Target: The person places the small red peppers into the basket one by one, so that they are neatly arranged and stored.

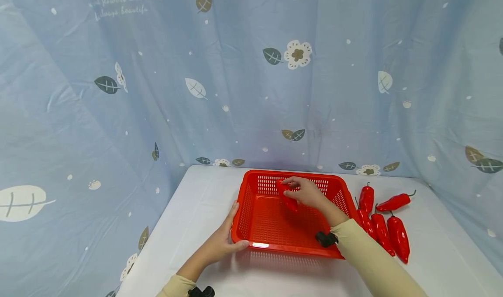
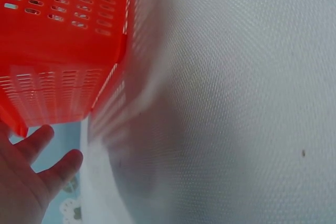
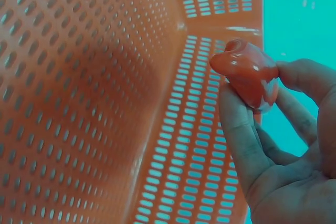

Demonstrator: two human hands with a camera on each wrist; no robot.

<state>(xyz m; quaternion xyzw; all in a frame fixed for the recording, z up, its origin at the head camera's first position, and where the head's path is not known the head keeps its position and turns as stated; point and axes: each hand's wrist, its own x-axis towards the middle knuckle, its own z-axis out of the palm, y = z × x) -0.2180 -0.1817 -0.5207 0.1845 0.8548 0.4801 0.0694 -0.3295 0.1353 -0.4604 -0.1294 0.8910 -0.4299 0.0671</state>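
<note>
A red plastic basket (image 1: 271,250) with slotted walls stands on the white table. My left hand (image 1: 222,240) holds its front left corner, thumb over the front rim and fingers along the left side. In the left wrist view, two spread fingers of this hand (image 2: 23,177) show beside the basket wall (image 2: 58,45). Over the basket, my right hand (image 1: 308,194) pinches a red pepper (image 1: 288,199) between thumb and fingers. The right wrist view shows that pepper (image 3: 247,72) end-on, glossy, in front of the basket's slotted wall (image 3: 178,129).
Several more red peppers (image 1: 398,238) with dark stems lie on the table (image 1: 440,253) just right of the basket. Behind the table hangs a blue curtain (image 1: 243,113) with leaf and flower prints.
</note>
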